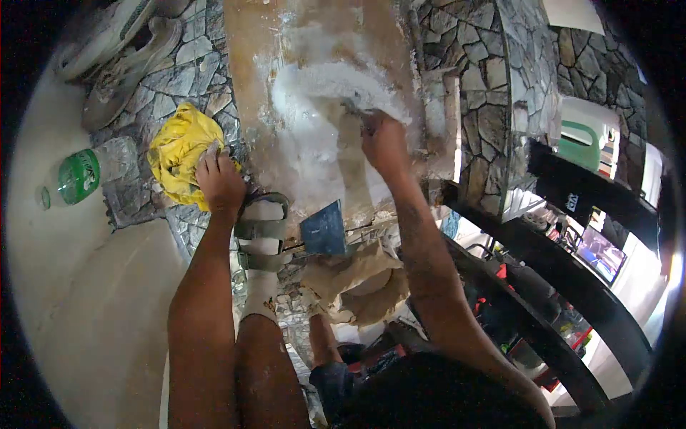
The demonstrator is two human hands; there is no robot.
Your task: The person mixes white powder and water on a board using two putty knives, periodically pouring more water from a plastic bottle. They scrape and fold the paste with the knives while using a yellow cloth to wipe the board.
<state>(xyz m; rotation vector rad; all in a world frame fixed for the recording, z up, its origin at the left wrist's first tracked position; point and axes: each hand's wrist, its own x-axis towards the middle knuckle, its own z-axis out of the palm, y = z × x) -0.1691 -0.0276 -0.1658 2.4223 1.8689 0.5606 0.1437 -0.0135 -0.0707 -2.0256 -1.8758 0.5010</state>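
My right hand (386, 139) is closed around a small dark tool (352, 107), whose kind I cannot make out. It sits over white powder (343, 77) spread on a worn wooden board (250, 71). A strip with less powder runs down from the tool towards me. On the left, my left hand (219, 182) lies with fingers stretched out against a crumpled yellow cloth (186, 146). A blue flat blade (325, 230) rests at the board's near edge, between my arms. Just below it stands an open paper bag (357, 286), its contents partly hidden.
A clear plastic bottle with a green label (80, 175) lies at far left, near shoes (114, 86). My sandalled foot (261, 247) is beside the board. Stone-patterned flooring (486, 86) surrounds it. Black slatted rails (557, 257) stand right, with a lit screen (602, 254) beyond.
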